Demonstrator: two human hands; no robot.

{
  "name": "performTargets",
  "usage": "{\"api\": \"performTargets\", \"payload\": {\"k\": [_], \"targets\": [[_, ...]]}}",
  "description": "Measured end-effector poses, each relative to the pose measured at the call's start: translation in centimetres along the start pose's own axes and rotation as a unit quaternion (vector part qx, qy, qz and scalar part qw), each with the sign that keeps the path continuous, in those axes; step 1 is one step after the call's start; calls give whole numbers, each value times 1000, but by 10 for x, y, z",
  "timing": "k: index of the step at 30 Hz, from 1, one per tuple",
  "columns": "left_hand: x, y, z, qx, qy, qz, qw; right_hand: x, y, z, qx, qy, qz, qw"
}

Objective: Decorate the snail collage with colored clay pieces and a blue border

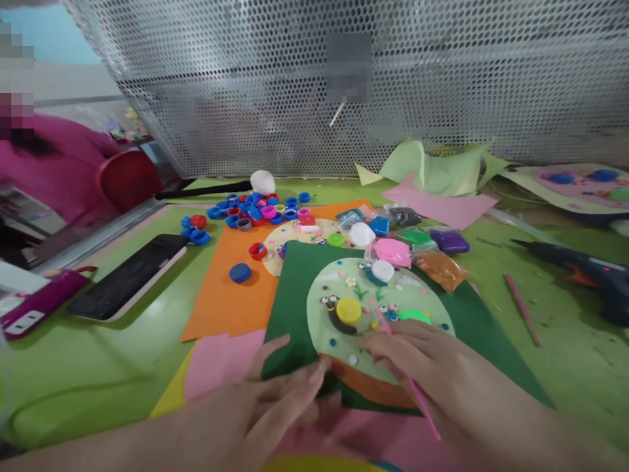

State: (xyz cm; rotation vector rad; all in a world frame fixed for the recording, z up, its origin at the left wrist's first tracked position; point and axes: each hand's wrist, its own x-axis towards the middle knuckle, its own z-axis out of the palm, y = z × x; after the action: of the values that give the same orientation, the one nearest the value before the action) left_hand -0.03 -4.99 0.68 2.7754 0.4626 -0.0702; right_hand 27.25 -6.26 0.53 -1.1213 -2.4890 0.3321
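A pale green round collage (378,314) lies on a dark green sheet (486,328); it carries a yellow bottle cap (348,310), a white cap (382,271) and small clay figures. My left hand (275,400) rests on the near edge of the dark green sheet, fingers stretched toward the collage rim. My right hand (422,367) lies on the collage's near right part, fingers closed round a thin pink stick (407,377) that points up across the collage.
Several blue, red and pink bottle caps (255,213) lie on the orange sheet (230,288). Bags of coloured clay (417,246) sit behind the collage. A phone (128,275), a glue gun (584,269), a loose pink stick (523,308) and a perforated metal screen (344,78) surround the work; a person in pink sits far left.
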Motion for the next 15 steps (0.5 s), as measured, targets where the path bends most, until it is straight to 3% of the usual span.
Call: {"api": "performTargets", "payload": {"k": [5,10,12,15], "targets": [[10,4,-14,83,-23,10,996,-1,1,2,15,-11,12,1000],[24,3,-17,115,-63,145,981,-1,5,-2,96,-31,68,993],[26,4,-14,129,-43,153,979,0,8,-7,159,-36,92,982],[26,9,-1,134,20,99,986,2,15,-16,247,-10,124,961]]}}
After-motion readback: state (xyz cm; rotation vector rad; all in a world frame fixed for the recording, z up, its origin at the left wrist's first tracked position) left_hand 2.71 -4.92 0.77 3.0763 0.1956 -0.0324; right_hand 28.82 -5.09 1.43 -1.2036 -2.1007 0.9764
